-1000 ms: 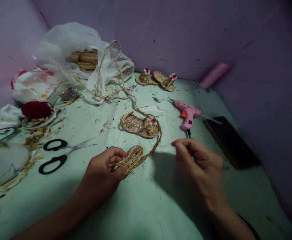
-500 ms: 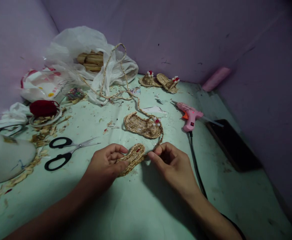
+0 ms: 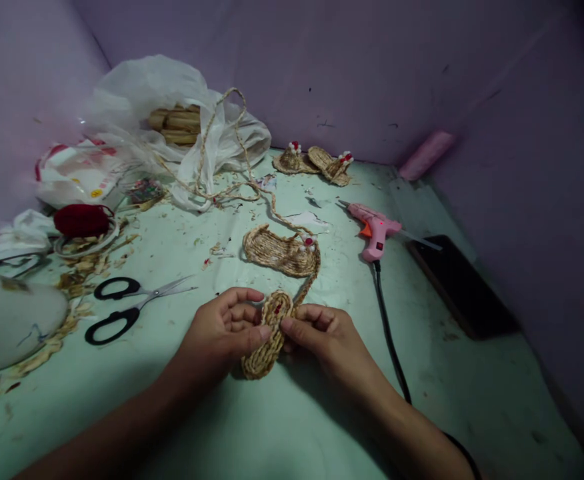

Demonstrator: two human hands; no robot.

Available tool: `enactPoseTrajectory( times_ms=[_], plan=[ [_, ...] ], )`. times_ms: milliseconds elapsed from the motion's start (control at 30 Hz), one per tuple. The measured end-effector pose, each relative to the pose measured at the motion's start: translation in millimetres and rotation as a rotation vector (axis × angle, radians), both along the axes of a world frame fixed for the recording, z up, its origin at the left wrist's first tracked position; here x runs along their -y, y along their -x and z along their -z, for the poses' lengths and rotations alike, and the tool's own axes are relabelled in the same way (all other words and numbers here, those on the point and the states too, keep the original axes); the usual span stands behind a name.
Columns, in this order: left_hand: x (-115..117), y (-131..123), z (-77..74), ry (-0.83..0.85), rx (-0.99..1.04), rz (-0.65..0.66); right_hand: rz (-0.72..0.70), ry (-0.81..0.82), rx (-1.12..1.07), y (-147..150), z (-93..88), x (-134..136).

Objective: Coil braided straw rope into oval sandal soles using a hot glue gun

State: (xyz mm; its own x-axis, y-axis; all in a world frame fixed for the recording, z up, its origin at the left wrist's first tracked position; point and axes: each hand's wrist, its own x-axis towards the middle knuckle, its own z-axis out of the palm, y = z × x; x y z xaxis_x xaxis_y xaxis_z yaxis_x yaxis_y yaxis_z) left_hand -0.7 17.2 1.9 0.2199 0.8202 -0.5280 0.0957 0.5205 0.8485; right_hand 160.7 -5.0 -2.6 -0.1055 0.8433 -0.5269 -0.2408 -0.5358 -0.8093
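Between my hands is a small oval sole of coiled straw braid (image 3: pixel 265 350), tilted upright, with a red spot near its top. My left hand (image 3: pixel 225 333) grips its left side, thumb across the front. With thumb and fingers closed, my right hand (image 3: pixel 322 337) pinches the right edge, where the braided straw cord (image 3: pixel 306 288) joins it. That cord runs up past a finished miniature straw slipper (image 3: pixel 279 252) with a red-and-white bead flower, then loops back toward the plastic bag. The fingertips behind the sole are hidden.
Black-handled scissors (image 3: pixel 137 303) lie left of my hands. A pink glue gun (image 3: pixel 375 230) with a trailing cable and a dark phone (image 3: pixel 465 287) lie on the right. Behind are a plastic bag (image 3: pixel 152 83), small straw slippers (image 3: pixel 329 165) and red yarn (image 3: pixel 83 220). Straw scraps litter the left.
The sole has turned more upright and moved slightly nearer me. My right hand has shifted from the cord, a little way off, to the sole's right edge.
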Motion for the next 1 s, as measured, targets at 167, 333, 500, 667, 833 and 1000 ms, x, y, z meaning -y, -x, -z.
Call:
enactPoseTrajectory(
  times_ms=[167,333,500,667,833,1000],
  plan=[
    [-3.1,1.3,6.0,0.058,0.111,0.049,-0.048,-0.061,0.068,1.2,0.8,0.4],
    [-5.7,3.9,6.0,0.131,0.257,0.102,-0.082,-0.028,0.027,2.9,1.1,0.2],
    [-7.0,5.5,7.4,0.132,0.287,0.078,0.018,-0.113,0.203,6.2,3.9,1.4],
    [-4.7,2.3,7.7,0.089,0.255,0.039,0.070,-0.597,0.530,8.3,3.1,9.4],
    [-0.7,-2.3,2.8,0.026,0.194,-0.011,0.007,-0.811,0.746,9.9,-1.4,15.5],
    [0.4,-4.0,-0.8,0.000,0.140,0.001,0.005,-0.874,0.858,9.9,0.7,15.0]
  ],
)
